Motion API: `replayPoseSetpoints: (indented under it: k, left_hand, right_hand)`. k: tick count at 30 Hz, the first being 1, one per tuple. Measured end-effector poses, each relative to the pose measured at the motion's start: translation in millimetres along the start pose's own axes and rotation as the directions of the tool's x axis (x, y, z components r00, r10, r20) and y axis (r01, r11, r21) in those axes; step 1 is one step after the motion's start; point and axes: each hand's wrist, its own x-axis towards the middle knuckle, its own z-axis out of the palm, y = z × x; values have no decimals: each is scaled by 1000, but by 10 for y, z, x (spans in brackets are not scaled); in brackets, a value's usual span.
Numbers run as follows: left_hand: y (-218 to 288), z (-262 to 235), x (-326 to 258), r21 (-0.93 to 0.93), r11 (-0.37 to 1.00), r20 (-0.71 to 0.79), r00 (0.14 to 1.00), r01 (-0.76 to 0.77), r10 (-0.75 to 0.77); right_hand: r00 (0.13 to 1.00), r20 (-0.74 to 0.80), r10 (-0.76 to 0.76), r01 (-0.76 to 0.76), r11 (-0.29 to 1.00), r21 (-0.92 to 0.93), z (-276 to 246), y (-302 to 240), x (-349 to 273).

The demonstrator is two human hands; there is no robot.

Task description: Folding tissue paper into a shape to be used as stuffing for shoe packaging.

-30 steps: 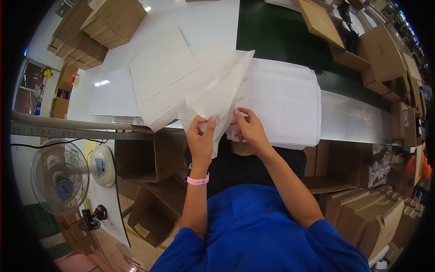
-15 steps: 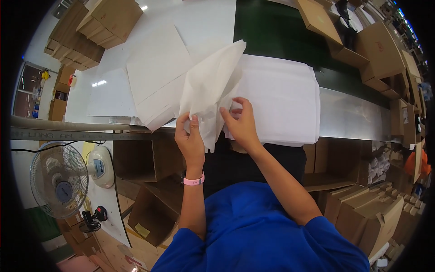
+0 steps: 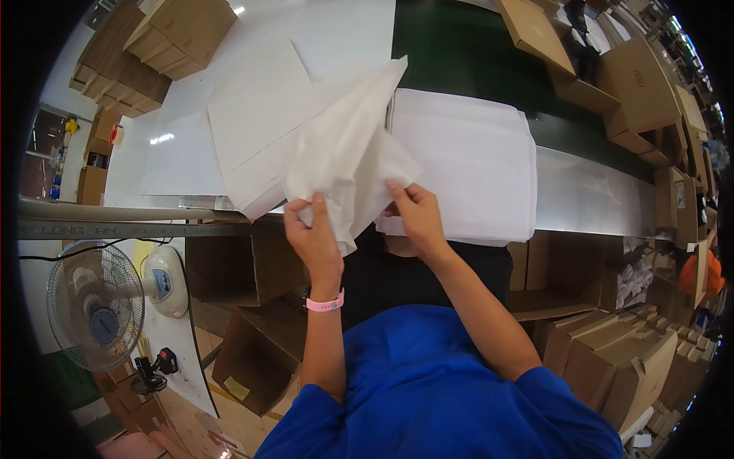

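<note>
A thin, creased sheet of white tissue paper (image 3: 336, 157) hangs between my hands at the table's near edge, its far corner pointing up and away. My left hand (image 3: 312, 226) pinches its lower left part between thumb and fingers. With thumb and fingertips, my right hand (image 3: 417, 214) grips the sheet's right edge. Just right of it lies a thick stack of white paper (image 3: 466, 161), partly under my right hand's side. To the left, flat off-white sheets (image 3: 256, 115) rest on the white tabletop and slip partly behind the held sheet.
A green belt surface (image 3: 466, 57) and a metal strip (image 3: 589, 191) run beyond and right of the stack. Cardboard boxes (image 3: 180, 38) stand at the far left, with more boxes (image 3: 638, 84) at right. A fan (image 3: 99, 306) is at left; open cartons (image 3: 256, 356) sit below the table.
My right hand has closed on the sheet's right edge and drawn it rightward. My left hand has shifted slightly left, so the sheet is spread wider.
</note>
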Motion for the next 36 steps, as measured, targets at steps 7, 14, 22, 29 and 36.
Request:
replayPoseSetpoints:
  k: [7,14,22,29,36]
  left_hand:
    - [561,33,-70,356,862,150,933,-360,328]
    - [510,640,-828,-114,993,556,828,-12,74]
    - [516,814,-811,-106,994,550,834,24,39]
    - [884,1072,-1092,-196,913,852,400,-357,339]
    - [809,1057,-1376,-457,765,719,695,454,17]
  right_hand:
    - [987,5,-159,156,976,151,-241,-568,-502]
    - [961,275,33,-173,847,503,-408,-660,-814]
    - [992,101,-71,11,866,500,-774,-801,-946]
    - [960,276,-56,-160,697,699,-1834,-333,-928]
    - [968,-155,-195,246,844,476,-1310,-846,-841]
